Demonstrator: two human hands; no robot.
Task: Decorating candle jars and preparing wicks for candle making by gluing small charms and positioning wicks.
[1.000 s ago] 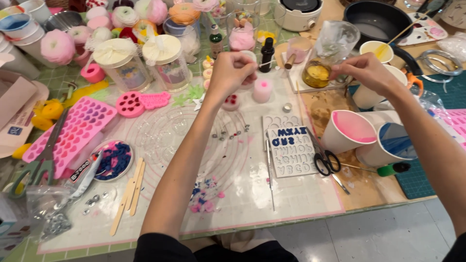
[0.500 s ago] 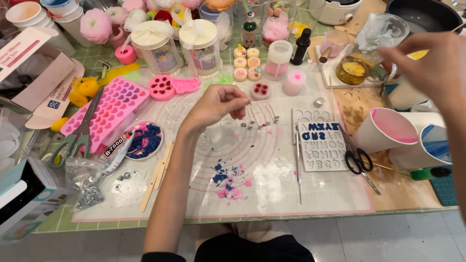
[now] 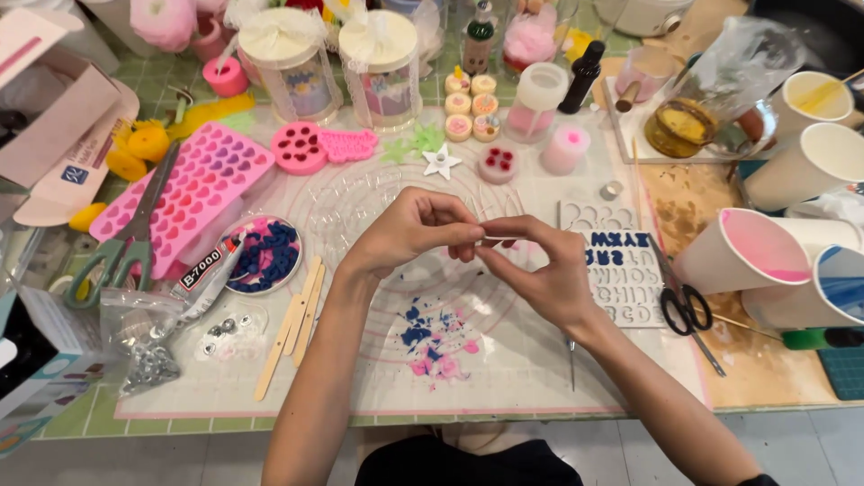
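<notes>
The left hand (image 3: pixel 409 229) and the right hand (image 3: pixel 540 270) met above the middle of the clear silicone work mat (image 3: pixel 360 378), their fingertips pinched together on a small pale piece (image 3: pixel 497 239) held between them; what the piece was could not be told. Below the hands, blue and pink flecks (image 3: pixel 436 337) lay scattered on the mat. Just left of the left wrist lay wooden craft sticks (image 3: pixel 292 328), and beyond them a round dish of blue and pink bits (image 3: pixel 265 254) with a glue tube (image 3: pixel 205 270) touching its rim. Farther left sat a pink heart mould (image 3: pixel 184 200) with green-handled scissors (image 3: pixel 121 243) lying across its edge. To the right of the right hand lay a clear letter mould (image 3: pixel 621 265), black-handled scissors (image 3: pixel 686 304) and paper cups stained pink (image 3: pixel 751 252) and blue (image 3: pixel 832 288). Behind the hands stood a white star (image 3: pixel 441 162), a small red-dotted mould (image 3: pixel 498 164) and two lidded jars (image 3: pixel 382 63).
</notes>
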